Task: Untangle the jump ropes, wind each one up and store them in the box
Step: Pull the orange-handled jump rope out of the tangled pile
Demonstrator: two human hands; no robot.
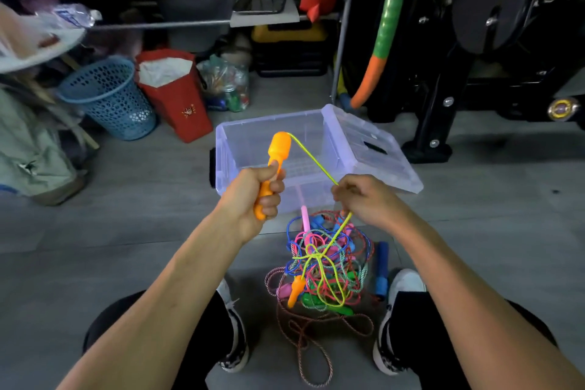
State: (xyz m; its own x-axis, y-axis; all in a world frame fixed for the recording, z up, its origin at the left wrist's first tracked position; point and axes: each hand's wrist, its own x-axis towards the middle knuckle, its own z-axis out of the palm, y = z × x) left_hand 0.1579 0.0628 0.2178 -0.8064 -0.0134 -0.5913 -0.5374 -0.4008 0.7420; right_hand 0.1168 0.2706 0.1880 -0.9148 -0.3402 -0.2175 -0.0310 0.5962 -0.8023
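My left hand [258, 196] grips an orange jump-rope handle [277, 152] upright over the front of the clear plastic box [240, 136]. A yellow-green rope [313, 158] runs from the handle's top down to my right hand [364, 199], which pinches it. Below that hand the rope drops into a tangle of coloured jump ropes [326, 263] on the floor between my feet. A second orange handle [296, 291] hangs in the tangle. A pink handle [305, 218] and a blue handle [381, 269] also show there.
The box's lid [373, 149] leans off its right side. A blue mesh basket [110, 98], a red bag [177, 95] and a bag of bottles [228, 82] stand behind on the left. Black exercise equipment [459, 73] stands at the right. My shoes [399, 320] flank the tangle.
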